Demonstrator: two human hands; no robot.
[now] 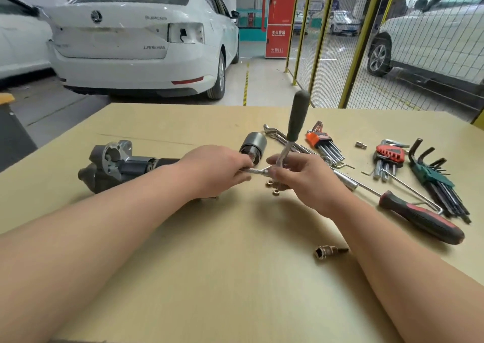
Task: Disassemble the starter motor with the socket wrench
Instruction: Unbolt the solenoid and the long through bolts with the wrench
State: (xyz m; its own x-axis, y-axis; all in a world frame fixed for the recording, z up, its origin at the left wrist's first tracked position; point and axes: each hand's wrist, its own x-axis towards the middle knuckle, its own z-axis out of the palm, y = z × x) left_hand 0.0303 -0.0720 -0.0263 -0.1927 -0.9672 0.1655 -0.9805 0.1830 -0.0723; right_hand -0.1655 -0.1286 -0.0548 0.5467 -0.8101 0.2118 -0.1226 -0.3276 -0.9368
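Nearest on the tabletop point(209, 277): a loose socket point(330, 252) on its side, well clear of the hands.

Then the work itself. The left hand point(217, 171) is curled round a chrome extension bar point(252, 170). The right hand point(296, 179) pinches the head of the socket wrench point(292, 130), handle sticking up and away. Both hands are clamped on the tool, neither on the motor.

Looks like the bar is being fitted to or pulled off the wrench head; can't tell which. To do it well:
- Keep the bar square to the drive.
- Push or pull straight along its axis.
- Steady the head so the long handle doesn't swing.

Two brass nuts point(275, 192) lie just under the right hand — easy to knock away, worth shifting aside.

The starter motor point(123, 166) lies on its side to the left, its right end hidden behind the left wrist. A short cylinder part point(253, 146) sits just beyond the left fingers.

The right side is crowded with a screwdriver point(419, 218), hex key sets point(390, 155) and spanners point(277, 134). The spanners are close behind the wrench handle and could snag it.

Further off are a white car point(136, 41) and a mesh fence point(340, 54).
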